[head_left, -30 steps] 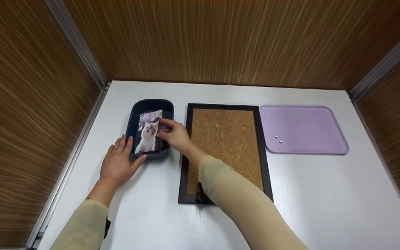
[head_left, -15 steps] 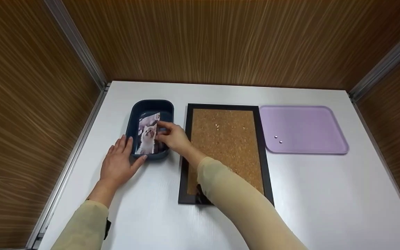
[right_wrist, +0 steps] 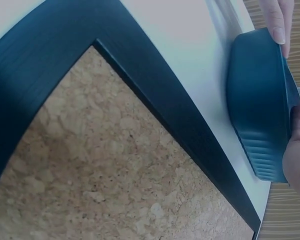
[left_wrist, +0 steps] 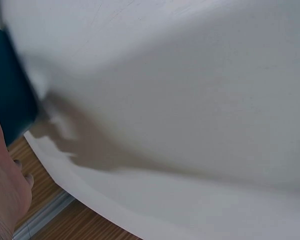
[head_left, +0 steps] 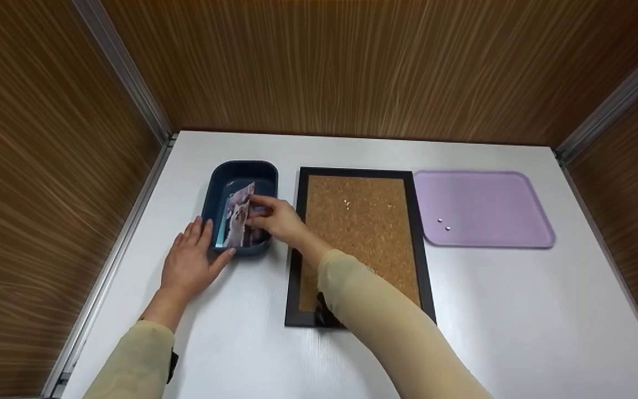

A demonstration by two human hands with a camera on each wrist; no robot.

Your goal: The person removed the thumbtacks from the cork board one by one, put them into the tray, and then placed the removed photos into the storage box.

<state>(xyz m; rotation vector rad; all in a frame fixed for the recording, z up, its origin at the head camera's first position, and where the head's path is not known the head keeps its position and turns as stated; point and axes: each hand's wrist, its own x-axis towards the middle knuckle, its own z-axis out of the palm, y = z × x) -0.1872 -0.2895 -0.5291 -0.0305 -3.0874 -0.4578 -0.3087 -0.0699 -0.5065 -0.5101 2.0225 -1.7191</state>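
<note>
A dark blue bin [head_left: 243, 170] stands at the left of the white table. Inside it a photo [head_left: 237, 221] of a pale kitten leans up, tilted on edge. My right hand [head_left: 283, 220] reaches over the bin's right rim and pinches the photo's right edge between thumb and fingers. In the right wrist view the bin's side wall [right_wrist: 257, 105] hides the photo. My left hand [head_left: 189, 257] lies at the bin's near left corner, fingers straight along the wall, thumb at the front. Only part of the left hand [left_wrist: 7, 185] shows in the left wrist view.
A black-framed corkboard [head_left: 363, 238] lies right of the bin, under my right forearm, with small gold bits [head_left: 346, 204] on it. Farther right is a lilac tray [head_left: 485, 194] holding two small shiny pieces [head_left: 447, 228]. Wood-grain panels [head_left: 324, 66] enclose the table.
The photo has come slightly lower and turned more edge-on, and a light blue strip now shows along its left side. My right hand shifted slightly with it; my left hand stayed put.
</note>
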